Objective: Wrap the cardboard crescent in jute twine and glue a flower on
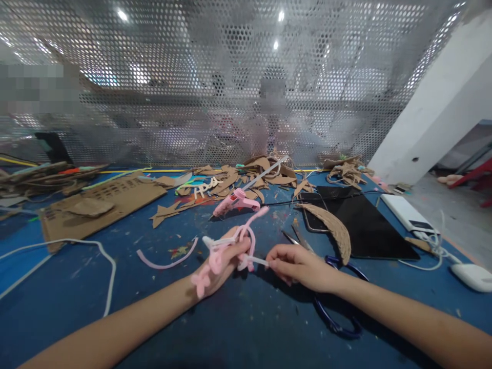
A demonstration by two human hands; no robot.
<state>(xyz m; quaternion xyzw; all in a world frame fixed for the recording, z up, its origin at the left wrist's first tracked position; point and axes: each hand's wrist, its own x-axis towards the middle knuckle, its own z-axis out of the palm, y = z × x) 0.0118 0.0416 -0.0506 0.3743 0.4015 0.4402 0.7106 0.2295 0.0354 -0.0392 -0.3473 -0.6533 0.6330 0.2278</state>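
My left hand (223, 269) is closed round a figure of bent pink and white pipe cleaners (216, 260), with looped and curled ends sticking out above and to its left. A short white pipe cleaner end (257, 261) runs from that figure to my right hand (294, 266), whose thumb and fingers pinch its tip. Under and beyond the right hand lie blue-handled scissors (338, 325), their blades partly covered. Ahead of both hands rests a pink hot glue gun (236, 203) with a glue stick (265, 174) in its back. A loose pale pink pipe cleaner (165, 266) curves on the table left of my hands.
Cardboard scraps (226, 182) pile along the perforated metal screen (238, 102). A cardboard sheet (126, 205) and white cable (111, 261) lie left. At right are a curved cardboard piece (334, 225), a black tablet (369, 220), a white power bank (403, 212) and a white charger (472, 275).
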